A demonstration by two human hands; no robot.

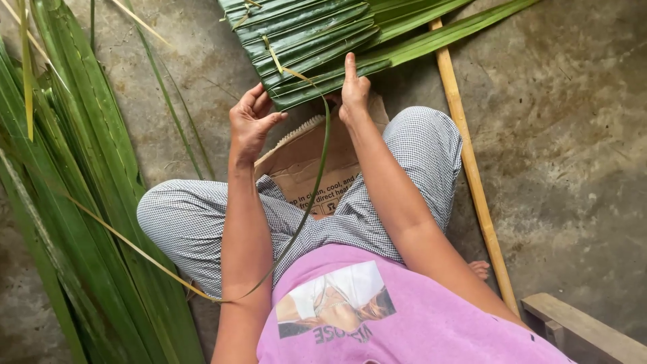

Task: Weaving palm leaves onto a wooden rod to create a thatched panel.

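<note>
Two bare hands at a panel of overlapped green palm leaves (306,40).
Right hand (353,91) presses the panel's near edge, forefinger extended; left hand (251,121), fingers curled, sits just beside it. Thin green leaf strip (317,178) trails below both; brown cardboard (317,168) underneath.

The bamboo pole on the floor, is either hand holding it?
No: the bamboo pole lies untouched, while the left hand and right hand are at the stitched leaf panel.
</note>
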